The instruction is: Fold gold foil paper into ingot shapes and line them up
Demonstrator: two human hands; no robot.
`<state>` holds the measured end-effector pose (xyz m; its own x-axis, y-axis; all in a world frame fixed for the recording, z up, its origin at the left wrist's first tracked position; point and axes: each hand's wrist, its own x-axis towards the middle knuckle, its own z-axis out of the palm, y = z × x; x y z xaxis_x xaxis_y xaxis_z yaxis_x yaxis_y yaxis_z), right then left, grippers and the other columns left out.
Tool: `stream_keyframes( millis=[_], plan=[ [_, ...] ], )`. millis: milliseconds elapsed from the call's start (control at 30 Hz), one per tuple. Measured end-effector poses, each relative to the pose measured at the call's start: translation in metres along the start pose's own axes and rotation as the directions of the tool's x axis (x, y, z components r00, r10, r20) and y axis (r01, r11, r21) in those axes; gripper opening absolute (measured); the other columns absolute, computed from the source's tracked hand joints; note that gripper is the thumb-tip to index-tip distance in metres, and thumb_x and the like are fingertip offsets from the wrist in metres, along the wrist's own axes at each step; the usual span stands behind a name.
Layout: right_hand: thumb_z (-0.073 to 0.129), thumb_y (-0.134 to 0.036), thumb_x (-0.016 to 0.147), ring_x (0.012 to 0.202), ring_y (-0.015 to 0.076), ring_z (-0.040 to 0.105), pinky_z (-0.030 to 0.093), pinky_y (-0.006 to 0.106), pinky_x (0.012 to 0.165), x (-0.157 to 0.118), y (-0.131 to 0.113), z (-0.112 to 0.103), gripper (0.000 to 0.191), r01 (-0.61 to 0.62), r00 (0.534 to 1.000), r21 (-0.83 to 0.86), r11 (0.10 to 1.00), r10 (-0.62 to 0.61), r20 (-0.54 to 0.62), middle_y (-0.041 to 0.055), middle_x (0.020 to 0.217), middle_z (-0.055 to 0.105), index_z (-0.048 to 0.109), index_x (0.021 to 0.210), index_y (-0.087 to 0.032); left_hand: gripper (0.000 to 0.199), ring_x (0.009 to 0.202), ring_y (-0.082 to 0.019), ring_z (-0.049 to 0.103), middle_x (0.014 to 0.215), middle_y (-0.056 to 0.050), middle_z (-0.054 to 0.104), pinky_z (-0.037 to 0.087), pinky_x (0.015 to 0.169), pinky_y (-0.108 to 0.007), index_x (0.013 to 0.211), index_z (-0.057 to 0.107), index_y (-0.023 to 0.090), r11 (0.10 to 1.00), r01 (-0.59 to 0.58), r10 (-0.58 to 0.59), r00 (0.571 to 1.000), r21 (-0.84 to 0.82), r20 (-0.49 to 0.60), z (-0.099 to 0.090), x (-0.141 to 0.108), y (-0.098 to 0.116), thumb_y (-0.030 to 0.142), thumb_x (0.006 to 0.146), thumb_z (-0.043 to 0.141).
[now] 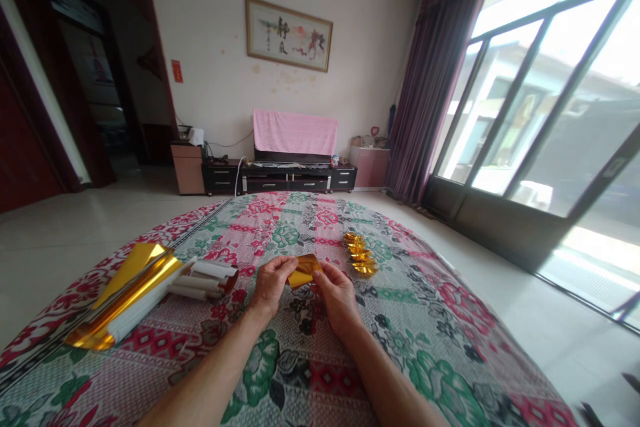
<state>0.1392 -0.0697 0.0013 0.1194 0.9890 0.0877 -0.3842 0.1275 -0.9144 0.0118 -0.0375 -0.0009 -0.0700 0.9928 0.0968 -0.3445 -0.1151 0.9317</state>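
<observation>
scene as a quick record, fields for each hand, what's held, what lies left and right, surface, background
left hand: grips one end of a small shiny gold foil piece
right hand: grips its other end
to the left: large shiny gold foil sheet, white paper-like rolls
to the right: row of folded gold pieces
surface: red, green and grey floral tablecloth
background: pink cloth

Gold foil piece (303, 276), grey tablecloth (400, 310) patterned with red and green flowers, pink cloth (295, 131), purple curtain (425, 73).
</observation>
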Motion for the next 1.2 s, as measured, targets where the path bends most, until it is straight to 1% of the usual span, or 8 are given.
stream_keyframes(
  millis=[133, 300, 600, 800, 933, 1033, 1100, 1200],
  plan=[
    [0.074, -0.036, 0.057, 0.069, 0.0147, 0.060, 0.049, 0.026, 0.061, 0.001, 0.001, 0.000, 0.035, -0.021, 1.000, 0.009, 1.000, 0.021, -0.007, 0.0031, 0.088, 0.068, 0.069, 0.087, -0.018, 0.026, 0.051, -0.012, 0.055, 0.054, 0.004, 0.060, 0.045, 0.054, -0.024, 0.069, 0.063, 0.015, 1.000, 0.019, -0.019, 1.000, -0.020, -0.009, 0.000, 0.001, 0.005, 0.035, 0.055, 0.071],
    [0.077, -0.033, 0.054, 0.065, 0.0135, 0.060, 0.049, 0.026, 0.060, 0.003, 0.002, -0.001, 0.034, -0.047, 0.998, 0.040, 0.998, 0.049, -0.040, 0.0020, 0.083, 0.068, 0.068, 0.083, -0.018, 0.028, 0.052, -0.013, 0.056, 0.054, 0.002, 0.061, 0.046, 0.055, -0.024, 0.070, 0.066, 0.014, 0.998, 0.003, -0.002, 1.000, 0.059, -0.004, -0.001, -0.001, 0.011, 0.038, 0.056, 0.070],
    [0.070, -0.035, 0.065, 0.075, 0.0147, 0.059, 0.047, 0.025, 0.065, -0.001, -0.005, -0.003, 0.036, -0.023, 0.996, -0.026, 0.999, 0.026, 0.087, 0.0018, 0.090, 0.066, 0.065, 0.098, -0.021, 0.026, 0.050, -0.009, 0.047, 0.053, 0.003, 0.056, 0.038, 0.050, -0.020, 0.069, 0.067, 0.013, 0.969, -0.102, 0.088, 0.993, 0.223, 0.074, -0.005, -0.003, 0.011, 0.038, 0.061, 0.067],
    [0.063, -0.041, 0.071, 0.056, 0.0097, 0.049, 0.041, 0.020, 0.054, 0.001, -0.004, -0.004, 0.025, 0.043, 0.995, -0.069, 0.997, -0.037, 0.093, -0.0026, 0.064, 0.057, 0.066, 0.082, -0.018, 0.023, 0.052, -0.010, 0.049, 0.054, 0.002, 0.056, 0.039, 0.052, -0.020, 0.065, 0.066, 0.014, 0.936, -0.154, 0.101, 0.979, 0.315, 0.178, -0.003, -0.006, 0.011, 0.037, 0.064, 0.064],
    [0.061, -0.043, 0.072, 0.056, 0.0099, 0.047, 0.038, 0.020, 0.053, 0.002, 0.002, -0.005, 0.028, 0.111, 0.992, -0.131, 0.985, -0.102, 0.073, -0.0021, 0.064, 0.056, 0.066, 0.077, -0.016, 0.025, 0.053, -0.011, 0.051, 0.055, 0.002, 0.057, 0.040, 0.052, -0.020, 0.070, 0.067, 0.013, 0.927, -0.148, 0.086, 0.978, 0.344, 0.191, -0.003, -0.006, 0.008, 0.038, 0.065, 0.065],
    [0.058, -0.044, 0.073, 0.056, 0.0095, 0.045, 0.037, 0.020, 0.052, 0.004, 0.005, -0.006, 0.030, 0.172, 0.985, -0.210, 0.962, -0.170, 0.026, -0.0020, 0.063, 0.055, 0.065, 0.076, -0.015, 0.031, 0.059, -0.012, 0.055, 0.062, 0.000, 0.061, 0.043, 0.057, -0.022, 0.080, 0.066, 0.011, 0.949, -0.096, 0.035, 0.979, 0.301, 0.201, -0.001, -0.006, 0.006, 0.039, 0.066, 0.065],
    [0.056, -0.045, 0.075, 0.055, 0.0093, 0.045, 0.037, 0.019, 0.051, 0.007, 0.006, -0.009, 0.032, 0.202, 0.976, -0.276, 0.940, -0.217, -0.025, -0.0019, 0.062, 0.054, 0.065, 0.077, -0.014, 0.043, 0.064, -0.013, 0.058, 0.072, -0.002, 0.064, 0.045, 0.062, -0.023, 0.099, 0.062, 0.011, 0.974, -0.035, -0.022, 0.969, 0.225, 0.245, 0.001, -0.008, 0.007, 0.038, 0.066, 0.066],
    [0.054, -0.045, 0.076, 0.057, 0.0104, 0.047, 0.038, 0.019, 0.052, 0.009, 0.006, -0.012, 0.035, 0.258, 0.949, -0.383, 0.887, -0.307, -0.071, -0.0003, 0.064, 0.057, 0.066, 0.080, -0.013, 0.071, 0.064, -0.012, 0.059, 0.081, -0.002, 0.065, 0.044, 0.059, -0.021, 0.128, 0.040, 0.015, 0.982, 0.037, -0.097, 0.941, 0.186, 0.325, 0.006, -0.013, 0.012, 0.034, 0.067, 0.068]
  ],
)
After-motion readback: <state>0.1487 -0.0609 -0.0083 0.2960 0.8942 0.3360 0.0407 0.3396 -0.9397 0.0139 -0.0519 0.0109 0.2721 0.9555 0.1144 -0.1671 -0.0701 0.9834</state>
